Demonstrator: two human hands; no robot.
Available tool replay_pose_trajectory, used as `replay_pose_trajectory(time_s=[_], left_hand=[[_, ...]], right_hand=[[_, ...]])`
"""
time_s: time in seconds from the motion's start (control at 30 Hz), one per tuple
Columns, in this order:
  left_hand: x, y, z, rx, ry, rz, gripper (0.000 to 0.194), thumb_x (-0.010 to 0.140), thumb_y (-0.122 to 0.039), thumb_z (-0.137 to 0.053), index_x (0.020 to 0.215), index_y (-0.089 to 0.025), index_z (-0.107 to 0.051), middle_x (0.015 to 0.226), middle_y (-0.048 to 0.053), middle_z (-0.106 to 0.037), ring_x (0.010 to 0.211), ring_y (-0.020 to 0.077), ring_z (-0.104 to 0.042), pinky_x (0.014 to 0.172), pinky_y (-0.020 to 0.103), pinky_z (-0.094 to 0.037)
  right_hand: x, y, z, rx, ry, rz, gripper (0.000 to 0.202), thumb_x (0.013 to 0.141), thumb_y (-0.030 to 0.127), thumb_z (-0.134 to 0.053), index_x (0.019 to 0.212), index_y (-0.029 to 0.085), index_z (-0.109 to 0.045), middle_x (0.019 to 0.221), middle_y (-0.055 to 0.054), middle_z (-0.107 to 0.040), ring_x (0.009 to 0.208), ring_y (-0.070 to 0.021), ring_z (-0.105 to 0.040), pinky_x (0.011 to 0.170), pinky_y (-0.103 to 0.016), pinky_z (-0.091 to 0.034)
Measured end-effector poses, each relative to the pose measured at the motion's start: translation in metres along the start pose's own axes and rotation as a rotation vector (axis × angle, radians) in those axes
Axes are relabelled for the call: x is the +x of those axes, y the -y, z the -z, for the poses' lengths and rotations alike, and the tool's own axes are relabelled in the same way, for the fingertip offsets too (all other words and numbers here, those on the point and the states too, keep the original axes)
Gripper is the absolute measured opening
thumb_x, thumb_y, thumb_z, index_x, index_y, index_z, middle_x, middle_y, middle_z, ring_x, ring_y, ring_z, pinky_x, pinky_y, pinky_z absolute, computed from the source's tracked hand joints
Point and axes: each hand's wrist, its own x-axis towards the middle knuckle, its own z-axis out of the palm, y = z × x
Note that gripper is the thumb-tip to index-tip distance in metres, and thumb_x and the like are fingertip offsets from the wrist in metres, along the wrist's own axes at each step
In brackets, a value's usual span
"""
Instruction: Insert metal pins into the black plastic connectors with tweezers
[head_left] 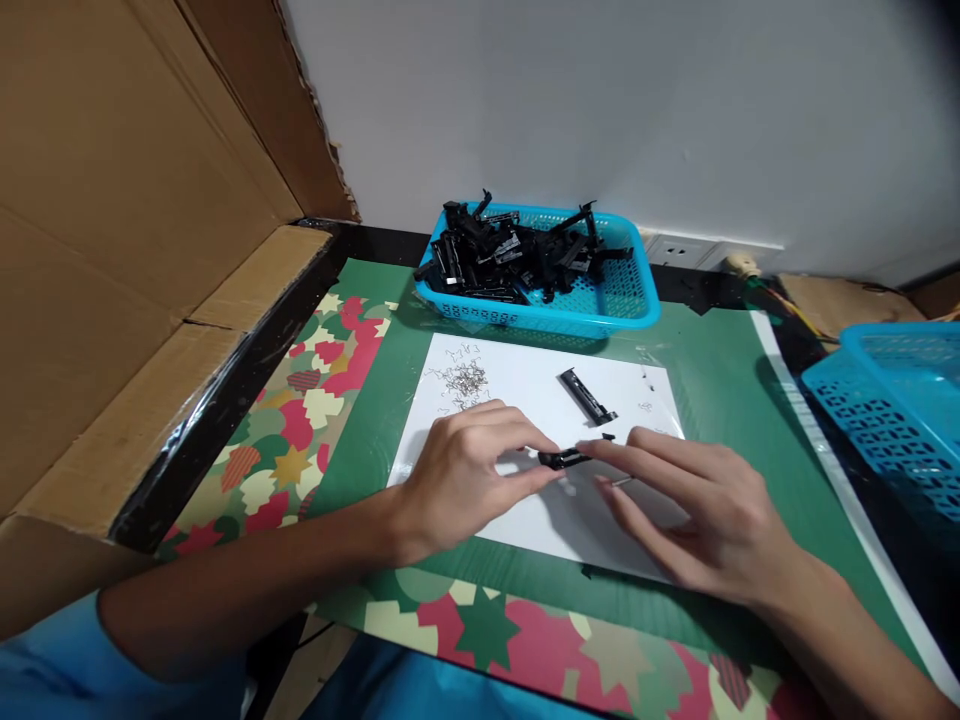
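The left hand (469, 458) pinches a slim black plastic part (553, 460) over white paper (517, 375); the right hand (712, 510) meets its three-o'clock end, a thin rod (622, 482) by the thumb, though I can't tell whether it's gripped. Beyond: fine bent wires (466, 380), ten o'clock; blue basket (540, 317), twelve.

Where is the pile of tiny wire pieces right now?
In the head view, the wire pile lies near the far left corner of the white sheet, between the left hand and the blue basket of black parts.
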Motion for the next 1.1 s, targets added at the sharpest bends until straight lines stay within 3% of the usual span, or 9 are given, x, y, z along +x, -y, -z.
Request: replay_pose_trajectory(time_s=[0.1, 0.23, 0.3, 0.4, 0.5, 0.63, 0.87, 1.1], left_hand=[[-0.002, 0.003, -0.003, 0.039, 0.012, -0.024, 0.007, 0.092, -0.020, -0.083, 0.098, -0.018, -0.082, 0.092, 0.004, -0.082, 0.085, 0.0187, -0.074, 0.075, 0.031, -0.058], [-0.003, 0.005, -0.004, 0.116, 0.052, -0.073, 0.004, 0.095, -0.018, -0.079, 0.097, -0.017, -0.082, 0.090, 0.005, -0.081, 0.085, 0.0192, -0.073, 0.073, 0.031, -0.058], [-0.004, 0.005, -0.004, 0.138, 0.073, -0.084, 0.005, 0.096, -0.018, -0.078, 0.098, -0.017, -0.082, 0.089, 0.005, -0.081, 0.085, 0.0189, -0.072, 0.072, 0.031, -0.058], [-0.004, 0.005, -0.003, 0.164, 0.103, -0.098, 0.006, 0.098, -0.019, -0.076, 0.100, -0.017, -0.081, 0.088, 0.004, -0.079, 0.085, 0.0183, -0.071, 0.071, 0.029, -0.056], [-0.004, 0.004, -0.002, 0.190, 0.132, -0.112, 0.008, 0.100, -0.020, -0.073, 0.101, -0.017, -0.080, 0.089, 0.005, -0.077, 0.087, 0.0179, -0.070, 0.071, 0.028, -0.055], [-0.003, 0.003, -0.001, 0.199, 0.138, -0.112, 0.008, 0.100, -0.020, -0.073, 0.099, -0.017, -0.080, 0.086, 0.004, -0.075, 0.085, 0.0179, -0.068, 0.074, 0.030, -0.054], [-0.003, 0.003, -0.001, 0.187, 0.167, -0.100, 0.010, 0.100, -0.019, -0.070, 0.098, -0.018, -0.080, 0.088, 0.005, -0.076, 0.088, 0.0192, -0.069, 0.081, 0.033, -0.055], [-0.004, 0.003, -0.004, 0.140, 0.146, -0.039, 0.012, 0.098, -0.020, -0.070, 0.097, -0.017, -0.082, 0.085, 0.006, -0.079, 0.083, 0.0189, -0.074, 0.072, 0.029, -0.058]], right_hand=[[0.004, -0.001, 0.005, 0.016, 0.001, -0.049, 0.042, 0.103, 0.008, -0.051, 0.142, 0.018, -0.063, 0.102, -0.011, -0.067, 0.082, -0.0193, -0.066, 0.070, -0.032, -0.054], [0.004, -0.006, 0.007, -0.153, -0.093, -0.081, 0.040, 0.101, 0.010, -0.063, 0.136, 0.028, -0.071, 0.117, -0.012, -0.072, 0.100, -0.0267, -0.071, 0.087, -0.042, -0.057], [0.003, -0.004, 0.008, -0.184, -0.178, -0.144, 0.034, 0.099, 0.012, -0.070, 0.127, 0.031, -0.076, 0.113, -0.008, -0.076, 0.095, -0.0257, -0.073, 0.085, -0.041, -0.057], [0.006, 0.007, 0.007, -0.047, -0.261, -0.309, 0.017, 0.099, 0.017, -0.074, 0.107, 0.031, -0.079, 0.099, -0.003, -0.079, 0.081, -0.0215, -0.074, 0.074, -0.035, -0.058], [0.011, 0.019, 0.002, 0.175, -0.227, -0.436, 0.010, 0.100, 0.023, -0.074, 0.093, 0.029, -0.079, 0.092, -0.001, -0.080, 0.078, -0.0209, -0.075, 0.073, -0.034, -0.058], [0.016, 0.026, -0.008, 0.324, -0.168, -0.508, 0.012, 0.101, 0.027, -0.074, 0.091, 0.028, -0.080, 0.091, -0.001, -0.081, 0.078, -0.0199, -0.075, 0.073, -0.032, -0.060], [0.020, 0.029, -0.008, 0.276, -0.155, -0.409, 0.015, 0.102, 0.024, -0.071, 0.089, 0.026, -0.077, 0.085, -0.002, -0.079, 0.071, -0.0192, -0.075, 0.066, -0.032, -0.060], [0.021, 0.030, -0.008, 0.238, -0.170, -0.348, 0.013, 0.101, 0.019, -0.073, 0.091, 0.027, -0.076, 0.087, -0.001, -0.080, 0.073, -0.0197, -0.077, 0.065, -0.033, -0.061]])
